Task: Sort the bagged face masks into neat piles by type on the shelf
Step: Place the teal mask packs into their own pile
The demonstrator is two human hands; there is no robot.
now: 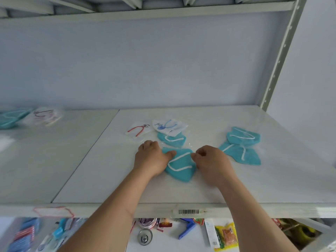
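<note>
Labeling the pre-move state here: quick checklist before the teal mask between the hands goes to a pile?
1. Left hand grips held mask at its left edge: ok.
2. Right hand pinches its right edge: ok.
3. Teal pile to the right exists as the likely target: ok.
4. Pile neat: not ok, its two masks sit askew.
5. Path to pile free of other items: ok.
6. Another teal mask lies partly under the white mask, unsorted: not ok.

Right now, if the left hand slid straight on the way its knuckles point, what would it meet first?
Probably the teal bagged mask lying just beyond the left hand, which holds the nearer teal mask; depth is unclear.
</note>
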